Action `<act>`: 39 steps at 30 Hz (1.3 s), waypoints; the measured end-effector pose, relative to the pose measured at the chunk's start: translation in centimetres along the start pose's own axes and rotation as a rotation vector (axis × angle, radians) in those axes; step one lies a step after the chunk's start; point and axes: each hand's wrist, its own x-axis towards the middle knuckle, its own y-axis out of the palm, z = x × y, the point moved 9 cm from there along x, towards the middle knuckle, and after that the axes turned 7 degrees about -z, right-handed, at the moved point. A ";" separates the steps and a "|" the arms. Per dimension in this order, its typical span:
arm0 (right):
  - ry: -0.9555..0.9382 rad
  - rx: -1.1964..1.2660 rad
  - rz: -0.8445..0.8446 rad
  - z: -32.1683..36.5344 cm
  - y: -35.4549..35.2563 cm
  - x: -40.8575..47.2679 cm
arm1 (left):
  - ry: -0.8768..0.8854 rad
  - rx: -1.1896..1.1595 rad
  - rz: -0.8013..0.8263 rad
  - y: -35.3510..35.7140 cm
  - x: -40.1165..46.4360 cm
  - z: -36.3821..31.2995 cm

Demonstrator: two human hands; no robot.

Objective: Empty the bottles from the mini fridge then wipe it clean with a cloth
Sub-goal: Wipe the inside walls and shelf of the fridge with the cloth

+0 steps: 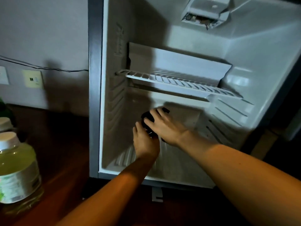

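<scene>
The mini fridge [112, 121] stands open with a white interior and no bottles showing inside. Both my hands reach into its lower compartment, under the wire shelf [182, 84]. My left hand [145, 142] and my right hand [164, 126] are together on a dark cloth [147, 117], bunched up between them near the back wall. The cloth is mostly hidden by my fingers. A bottle of yellow-green liquid with a white cap [16, 170] stands outside on the wooden surface at the left, with a second white-capped bottle [5, 123] behind it.
The wooden surface [61, 152] runs along the left of the fridge. A wall with sockets [33, 79] and a thin cable lies behind it. A thermostat housing [206, 12] hangs from the fridge ceiling. Something green sits at the far left edge.
</scene>
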 end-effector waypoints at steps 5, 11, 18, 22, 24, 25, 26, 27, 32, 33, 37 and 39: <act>-0.150 -0.075 -0.278 1.2 2.1 5.0 | -0.076 0.160 0.008 0.2 4.2 3.3; -0.214 -0.018 -0.328 1.3 6.1 8.1 | -0.075 0.400 0.043 2.1 7.0 5.0; -0.213 0.012 -0.387 0.9 6.1 6.9 | 0.151 0.372 0.010 5.1 7.9 5.4; -0.198 -0.082 -0.284 -0.5 7.1 4.9 | -0.063 0.217 -0.119 2.5 6.0 3.0; -0.198 -0.086 -0.296 -1.3 7.2 3.8 | -0.124 0.222 -0.058 3.5 5.1 3.3; -0.198 -0.080 -0.302 -1.6 7.3 3.4 | -0.126 0.219 -0.047 4.0 4.7 3.3; -0.193 -0.086 -0.310 -1.9 7.4 3.0 | -0.131 0.207 -0.046 4.4 4.4 3.3; -0.188 -0.094 -0.320 -2.2 7.3 2.7 | -0.142 0.187 -0.035 4.6 4.0 2.9; -0.137 -0.077 -0.309 -3.6 6.9 1.0 | -0.114 0.126 0.048 6.2 2.4 1.2; -0.119 -0.077 -0.294 -4.1 7.0 0.5 | -0.113 0.114 0.073 6.7 2.0 1.0; -0.062 -0.189 -0.145 -5.8 8.4 -2.1 | -0.174 -0.075 0.259 10.1 -0.2 0.6; 0.003 -0.249 -0.082 -7.0 8.8 -3.1 | -0.155 -0.111 0.339 11.5 -1.0 0.1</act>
